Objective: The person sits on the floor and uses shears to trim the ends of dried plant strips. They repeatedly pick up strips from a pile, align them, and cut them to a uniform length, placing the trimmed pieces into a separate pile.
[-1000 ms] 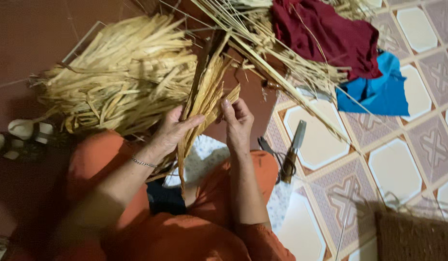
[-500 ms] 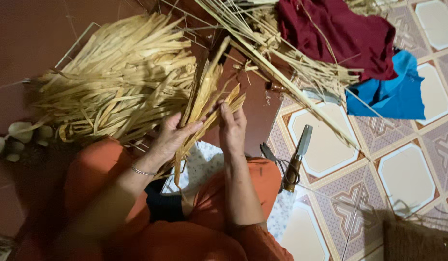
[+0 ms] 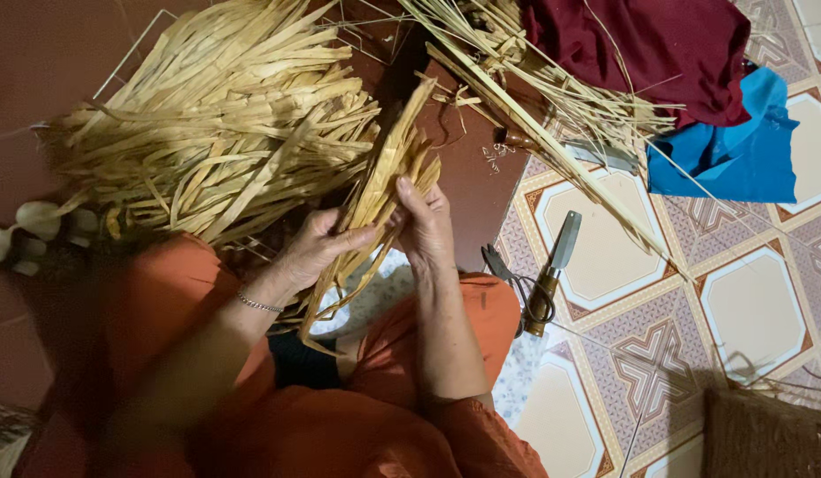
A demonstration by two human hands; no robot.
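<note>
- The left hand (image 3: 317,243) has its fingers (image 3: 353,239) curled shut around a narrow bundle of dry, pale yellow leaf strips (image 3: 388,181), thumb on top.
- The right hand (image 3: 425,226) presses the same bundle from the other side, its fingers lying flat and close together along the strips, closed on them.
- The bundle stands tilted between the two hands; its upper end rises beyond the fingertips, its lower ends hang below the fingers over the lap in orange cloth (image 3: 464,319).
- Just right of the right fingers, on the patterned tile floor (image 3: 738,310), lie dark-handled scissors (image 3: 508,274), touching or nearly touching a knife with a wooden handle and flat grey blade (image 3: 552,274).
- Beyond the left fingers spreads a large loose heap of the same flat straw-coloured strips (image 3: 216,124).
- Farther off, past the right fingers, long thin stalks (image 3: 552,142) run slanting across the floor.
- Farthest, a dark red cloth (image 3: 658,44) lies partly over a bright blue cloth (image 3: 738,150).
</note>
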